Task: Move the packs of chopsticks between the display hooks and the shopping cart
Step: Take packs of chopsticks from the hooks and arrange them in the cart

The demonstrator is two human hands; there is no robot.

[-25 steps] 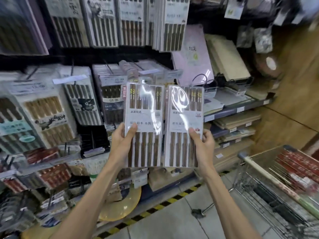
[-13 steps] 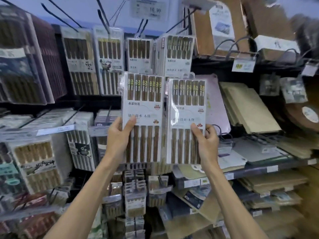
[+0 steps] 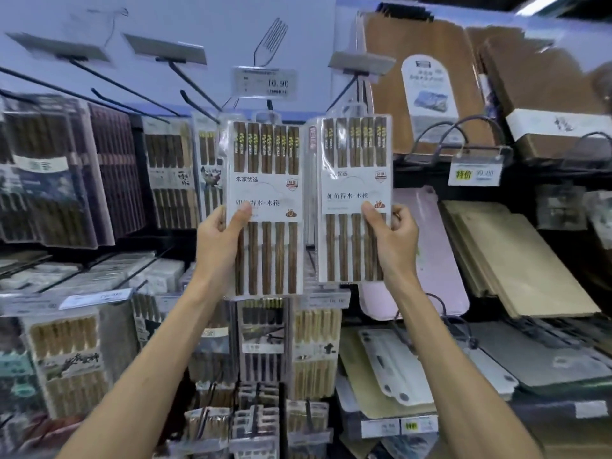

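Two chopstick packs held up at the top hook row, one per hand.

My L hand (image 3: 220,240) gripped the lower left edge of a clear plastic pack of dark brown wooden chopsticks w/ white label card (image 3: 266,180), thumb on the front, fingers behind. My R hand (image 3: 392,240) gripped a second clear pack of the same dark brown chopsticks (image 3: 356,167) by its lower right edge, thumb on the label. Packs were upright, side by side, nearly touching, R one a bit higher. Tops sat just under the white price tag reading 10.90 (image 3: 265,81), near the black wire display hooks (image 3: 193,101); couldn't tell if either pack hung on a hook. Left: other hanging chopstick packs (image 3: 169,173). Right: brown wooden cutting boards (image 3: 427,94) and a pale pink board (image 3: 430,246) on shelves.
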